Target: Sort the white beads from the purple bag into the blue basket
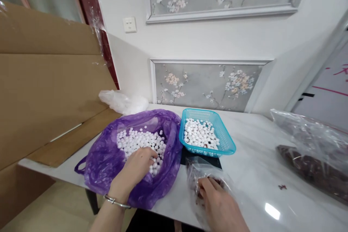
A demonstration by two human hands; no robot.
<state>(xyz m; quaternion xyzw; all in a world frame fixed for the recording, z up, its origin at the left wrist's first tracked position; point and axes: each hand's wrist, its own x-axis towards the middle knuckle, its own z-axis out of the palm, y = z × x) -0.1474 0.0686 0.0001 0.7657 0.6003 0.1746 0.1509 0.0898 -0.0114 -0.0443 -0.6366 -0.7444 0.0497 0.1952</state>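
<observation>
My left hand [140, 163] reaches into a purple plastic bag [103, 166] full of small white balls [136, 139]. Its fingers are curled down among the balls, and whatever lies between the fingertips is hidden. A silver bracelet [116, 201] circles that wrist. Over at the lower right, my right hand [217, 199] dips into a clear plastic bag [194, 174] with dark reddish-brown bits inside. Thumb and fingers there are closed together, their tips partly covered by the bag. Behind the clear bag, a blue plastic basket [228, 145] holds many more white balls.
Under the basket lies a dark flat object [187, 156]. A large clear bag of dark brown material [310, 166] rests on the right of the white table [252, 137]. One small reddish-brown piece [282, 187] lies nearby. A big cardboard box [49, 90] stands left; a whitish plastic bag [123, 102] sits behind.
</observation>
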